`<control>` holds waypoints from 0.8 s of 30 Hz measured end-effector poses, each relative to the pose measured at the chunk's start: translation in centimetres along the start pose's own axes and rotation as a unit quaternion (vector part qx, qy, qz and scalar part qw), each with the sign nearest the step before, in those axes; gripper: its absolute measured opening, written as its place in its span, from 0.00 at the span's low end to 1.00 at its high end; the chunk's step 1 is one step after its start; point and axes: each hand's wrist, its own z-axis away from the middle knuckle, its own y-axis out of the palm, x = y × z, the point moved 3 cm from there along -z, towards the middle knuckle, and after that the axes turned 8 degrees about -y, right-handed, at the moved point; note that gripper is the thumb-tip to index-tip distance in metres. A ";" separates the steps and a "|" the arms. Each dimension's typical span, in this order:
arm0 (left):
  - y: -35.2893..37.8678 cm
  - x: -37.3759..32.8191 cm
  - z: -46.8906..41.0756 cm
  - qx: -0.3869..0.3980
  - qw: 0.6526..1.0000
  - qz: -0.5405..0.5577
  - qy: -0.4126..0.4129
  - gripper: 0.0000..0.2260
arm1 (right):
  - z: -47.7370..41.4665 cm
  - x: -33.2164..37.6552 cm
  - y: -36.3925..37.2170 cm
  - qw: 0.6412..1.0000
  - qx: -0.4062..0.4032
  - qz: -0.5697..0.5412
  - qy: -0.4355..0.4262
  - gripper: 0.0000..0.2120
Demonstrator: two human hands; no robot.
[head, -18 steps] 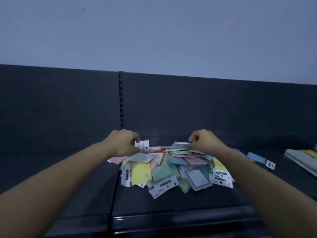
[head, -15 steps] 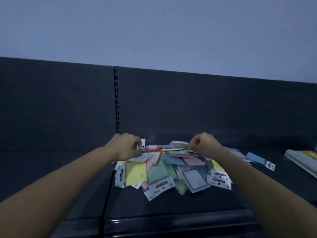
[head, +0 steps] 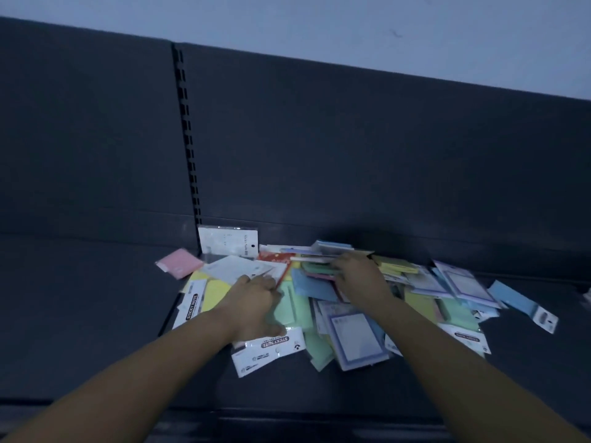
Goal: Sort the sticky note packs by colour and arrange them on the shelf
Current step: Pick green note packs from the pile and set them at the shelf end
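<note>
Left hand [head: 256,303] and right hand [head: 363,282] are lying on the mixed pile of sticky note packs [head: 355,340] on the dark shelf [head: 96,314], grips hidden, cannot tell. Sorting is barely starting; next is probably pulling out one colour.

Pile of packs [head: 351,334] on shelf [head: 80,314], close before back panel [head: 351,155]. Leaning pack [head: 227,243] against panel, behind pile's left end. Left stray pack [head: 179,262] beside pile; right stray pack [head: 524,303] at the opposite edge.

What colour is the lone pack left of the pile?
The pack is pink; head view.
</note>
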 end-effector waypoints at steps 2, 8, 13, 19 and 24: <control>0.4 -0.1 0.0 -0.008 1.000 -0.023 0.011 0.34 | -0.2 -0.1 0.6 0.998 0.007 0.055 -0.020 0.15; 0.7 -0.2 0.1 -0.039 0.998 -0.029 0.033 0.28 | 0.4 0.8 0.2 0.985 -0.102 0.125 -0.063 0.13; 0.1 0.1 1.3 -0.100 0.991 0.035 0.085 0.20 | 0.5 1.4 -0.4 0.980 -0.147 0.104 -0.084 0.11; -2.9 1.8 2.0 -0.159 0.913 0.373 -0.042 0.03 | 0.3 1.8 -1.9 0.979 -0.187 -0.054 -0.058 0.05; -3.0 3.8 1.4 0.020 0.686 0.688 -0.236 0.17 | -0.9 2.3 -3.9 0.954 -0.217 -0.206 0.005 0.06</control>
